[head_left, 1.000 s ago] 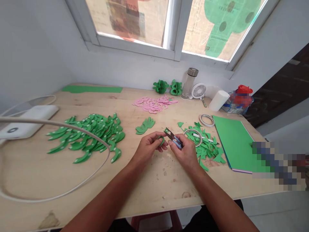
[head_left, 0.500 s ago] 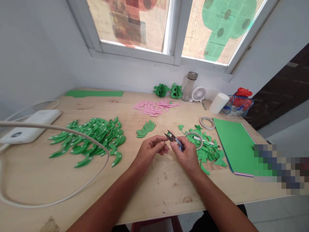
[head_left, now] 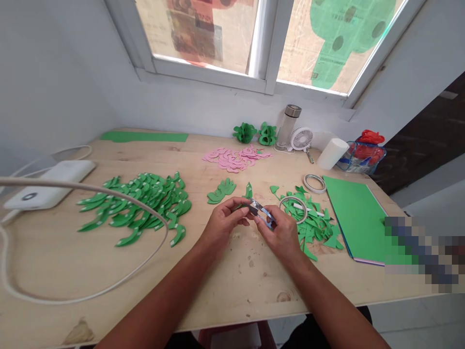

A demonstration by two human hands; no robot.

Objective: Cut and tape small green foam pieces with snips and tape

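My right hand (head_left: 281, 225) is closed around small thread snips (head_left: 268, 213) with blue handles, their dark blades pointing left. My left hand (head_left: 228, 218) is closed in a pinch close to the blade tips. A green paper cutout (head_left: 249, 189) with white patches sticks up beyond its fingertips; its lower part is hidden by fingers and blades. Behind the left hand lie hand-shaped green cutouts (head_left: 221, 190). Green scraps (head_left: 314, 230) are heaped beside my right hand, with a tape roll (head_left: 293, 210) and a white pen (head_left: 308, 210) on top.
Curved green paper pieces (head_left: 145, 201) with white patches pile up at left, near a white power bank (head_left: 51, 184) and its looping cable (head_left: 165, 232). Pink cutouts (head_left: 236, 159) lie behind. Green sheets (head_left: 356, 218) and another tape roll (head_left: 314, 183) sit at right. A bottle (head_left: 288, 127) stands at the back.
The snips' blades have moved in against my left fingertips. The green cutout now shows upright beyond the left fingers. The view has shifted slightly.
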